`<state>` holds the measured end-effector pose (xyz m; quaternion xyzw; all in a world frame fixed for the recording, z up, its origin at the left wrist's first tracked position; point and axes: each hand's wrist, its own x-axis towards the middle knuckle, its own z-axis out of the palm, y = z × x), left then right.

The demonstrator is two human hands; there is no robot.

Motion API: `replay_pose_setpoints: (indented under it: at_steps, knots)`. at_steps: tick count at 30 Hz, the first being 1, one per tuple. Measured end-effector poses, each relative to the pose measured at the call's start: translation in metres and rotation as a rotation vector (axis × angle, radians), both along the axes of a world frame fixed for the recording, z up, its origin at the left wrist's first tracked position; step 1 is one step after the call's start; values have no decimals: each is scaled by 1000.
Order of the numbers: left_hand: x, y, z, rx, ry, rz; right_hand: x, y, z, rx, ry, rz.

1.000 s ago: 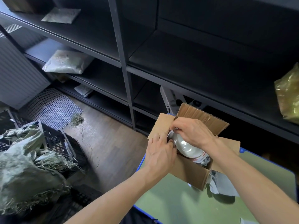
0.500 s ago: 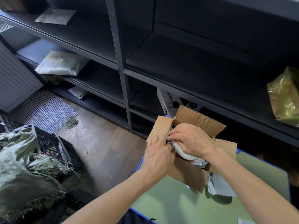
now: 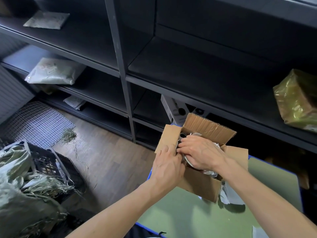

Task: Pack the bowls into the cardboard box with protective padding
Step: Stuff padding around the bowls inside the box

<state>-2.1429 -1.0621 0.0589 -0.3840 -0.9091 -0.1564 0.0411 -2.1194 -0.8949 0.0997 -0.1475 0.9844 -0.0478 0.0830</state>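
- Cardboard box (image 3: 202, 186) sits with flaps up at the left edge of the green surface (image 3: 188, 212).
- White bowl (image 3: 188, 162) lies inside it, mostly covered, crumpled padding (image 3: 210, 173) beside it.
- Right hand (image 3: 200, 152): grip curled over the bowl.
- Left hand (image 3: 167, 166): fingertips tucked in at the box's left wall; I cannot tell what its grip holds.

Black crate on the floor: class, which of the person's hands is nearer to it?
Left. The left hand is at the cardboard box's left edge, on the black crate's side; the right hand lies over the box opening, farther right of the crate.
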Motion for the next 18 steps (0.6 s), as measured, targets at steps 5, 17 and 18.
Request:
replay_pose_setpoints:
  at_steps: [5, 17, 18]
  knots:
    - [-4, -3, -2, -16, -25, -51, -6, -3, 2, 29, -87, -25]
    - [-10, -9, 0, -47, -100, -117, -10, -13, -5, 99, -112, -99]
    - [-10, -9, 1, -47, -105, -124, -8, -13, -5, 109, -113, -98]
